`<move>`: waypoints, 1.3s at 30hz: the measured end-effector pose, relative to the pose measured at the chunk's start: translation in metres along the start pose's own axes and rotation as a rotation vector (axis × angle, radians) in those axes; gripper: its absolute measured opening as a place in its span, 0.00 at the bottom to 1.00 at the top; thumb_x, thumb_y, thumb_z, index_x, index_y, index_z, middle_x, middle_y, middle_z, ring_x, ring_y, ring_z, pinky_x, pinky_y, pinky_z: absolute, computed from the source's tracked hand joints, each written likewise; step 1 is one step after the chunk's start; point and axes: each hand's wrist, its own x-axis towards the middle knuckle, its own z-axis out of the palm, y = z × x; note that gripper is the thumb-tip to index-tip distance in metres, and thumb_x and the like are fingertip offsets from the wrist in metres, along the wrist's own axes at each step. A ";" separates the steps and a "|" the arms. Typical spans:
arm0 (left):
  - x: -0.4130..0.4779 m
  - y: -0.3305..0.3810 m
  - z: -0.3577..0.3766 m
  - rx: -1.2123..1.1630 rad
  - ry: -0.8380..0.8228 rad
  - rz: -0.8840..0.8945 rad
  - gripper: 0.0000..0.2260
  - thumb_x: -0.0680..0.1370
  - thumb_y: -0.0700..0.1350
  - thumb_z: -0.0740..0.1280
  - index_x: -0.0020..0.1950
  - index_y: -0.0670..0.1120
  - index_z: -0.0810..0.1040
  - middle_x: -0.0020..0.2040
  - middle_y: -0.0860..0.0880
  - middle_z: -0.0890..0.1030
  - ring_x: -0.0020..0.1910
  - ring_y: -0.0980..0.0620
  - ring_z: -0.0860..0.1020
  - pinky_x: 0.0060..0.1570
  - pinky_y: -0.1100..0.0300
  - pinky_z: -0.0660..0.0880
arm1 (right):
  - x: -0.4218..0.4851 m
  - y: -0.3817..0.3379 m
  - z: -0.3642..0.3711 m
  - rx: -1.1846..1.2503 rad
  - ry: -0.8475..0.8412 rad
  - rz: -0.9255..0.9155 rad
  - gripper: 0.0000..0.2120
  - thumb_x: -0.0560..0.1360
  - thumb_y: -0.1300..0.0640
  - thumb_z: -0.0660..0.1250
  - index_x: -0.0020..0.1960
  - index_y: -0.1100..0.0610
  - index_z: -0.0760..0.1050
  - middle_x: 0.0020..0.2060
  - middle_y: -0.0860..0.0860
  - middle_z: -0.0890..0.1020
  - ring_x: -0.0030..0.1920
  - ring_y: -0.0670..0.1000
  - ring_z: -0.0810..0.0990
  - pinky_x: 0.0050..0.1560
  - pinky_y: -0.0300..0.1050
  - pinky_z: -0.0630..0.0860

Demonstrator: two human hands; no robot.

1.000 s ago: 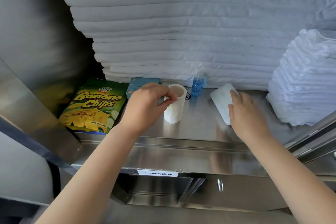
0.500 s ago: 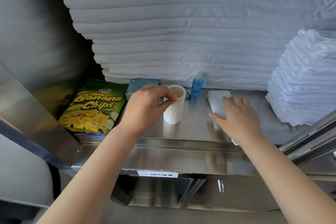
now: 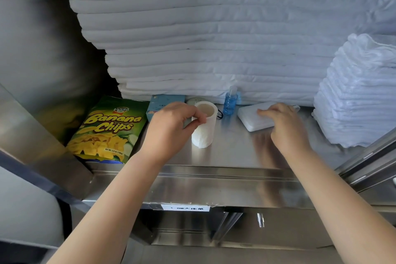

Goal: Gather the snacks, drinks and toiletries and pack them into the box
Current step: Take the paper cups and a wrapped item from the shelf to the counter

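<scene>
A view from above of two bare forearms reaching over a stainless-steel counter [image 3: 231, 150]. Tall piles of folded white linen [image 3: 214, 38] rise along the counter's back edge. A smaller stack of folded white towels [image 3: 360, 92] sits at its right edge. The left hand [image 3: 171, 126] pinches the top rim of a toilet paper roll [image 3: 204, 128] between thumb and forefinger. The roll stands upright near the middle of the counter, and its cardboard core shows from above. The right hand [image 3: 285, 126] lies over the right end of a flat white packet [image 3: 250, 118], fingers spread across its top. Whether the thumb hooks beneath it cannot be told, so the grasp is unclear. The packet lies flat, right of the roll and towards the back edge. A green and yellow bag of Banana Chips [image 3: 100, 128] leans in the left corner, with its lower edge at the counter's front lip. Behind the left hand a teal carton [image 3: 165, 100] rests against the linen. A small blue bottle with a clear cap [image 3: 230, 100] stands upright at the back edge, between the roll and the packet. A pale round object [image 3: 196, 99] is partly hidden just behind the roll, too obscured to identify. A white label strip with printed characters [image 3: 185, 208] is stuck on the counter's front edge.
</scene>
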 end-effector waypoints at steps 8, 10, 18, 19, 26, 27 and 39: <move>0.009 0.004 0.021 -0.085 0.019 -0.038 0.08 0.69 0.34 0.72 0.36 0.46 0.79 0.41 0.53 0.83 0.46 0.51 0.80 0.44 0.53 0.75 | -0.005 -0.003 0.005 -0.195 -0.004 -0.053 0.22 0.74 0.60 0.68 0.68 0.52 0.73 0.54 0.53 0.75 0.55 0.56 0.70 0.43 0.47 0.71; 0.016 0.005 0.030 -0.121 0.010 -0.051 0.09 0.68 0.31 0.70 0.34 0.45 0.77 0.42 0.52 0.83 0.47 0.51 0.79 0.44 0.52 0.76 | -0.003 -0.005 0.004 -0.206 -0.004 -0.028 0.22 0.74 0.56 0.68 0.68 0.51 0.72 0.53 0.53 0.75 0.56 0.55 0.69 0.41 0.46 0.70; 0.041 0.010 0.057 -0.172 -0.008 -0.063 0.14 0.68 0.29 0.69 0.33 0.48 0.73 0.42 0.52 0.82 0.46 0.57 0.76 0.44 0.62 0.71 | 0.001 -0.003 0.004 -0.161 0.001 -0.022 0.22 0.74 0.57 0.68 0.68 0.51 0.73 0.53 0.53 0.75 0.56 0.55 0.69 0.41 0.44 0.65; 0.042 0.010 0.060 -0.172 -0.002 -0.071 0.14 0.68 0.29 0.69 0.33 0.48 0.73 0.43 0.52 0.82 0.46 0.57 0.76 0.43 0.62 0.72 | 0.001 -0.003 0.005 -0.162 0.001 -0.024 0.22 0.74 0.57 0.68 0.68 0.51 0.73 0.52 0.53 0.75 0.56 0.55 0.69 0.41 0.44 0.65; 0.050 0.018 0.078 -0.150 0.022 -0.036 0.12 0.67 0.29 0.68 0.34 0.45 0.75 0.39 0.49 0.82 0.46 0.48 0.76 0.41 0.55 0.71 | 0.001 -0.002 0.003 -0.157 -0.013 -0.015 0.22 0.74 0.57 0.68 0.68 0.52 0.72 0.52 0.53 0.75 0.54 0.56 0.70 0.42 0.48 0.70; 0.051 0.019 0.080 -0.147 0.026 -0.031 0.11 0.67 0.29 0.68 0.34 0.45 0.75 0.38 0.49 0.82 0.46 0.48 0.76 0.40 0.54 0.71 | 0.001 -0.002 0.003 -0.156 -0.013 -0.015 0.22 0.74 0.57 0.68 0.68 0.52 0.72 0.52 0.53 0.75 0.54 0.56 0.70 0.42 0.48 0.71; 0.057 0.033 0.102 -0.080 0.104 0.083 0.08 0.69 0.31 0.69 0.41 0.43 0.76 0.44 0.50 0.80 0.43 0.51 0.71 0.43 0.58 0.69 | 0.001 0.001 0.002 -0.138 -0.012 -0.028 0.21 0.75 0.56 0.68 0.68 0.51 0.72 0.52 0.53 0.74 0.54 0.55 0.70 0.42 0.48 0.71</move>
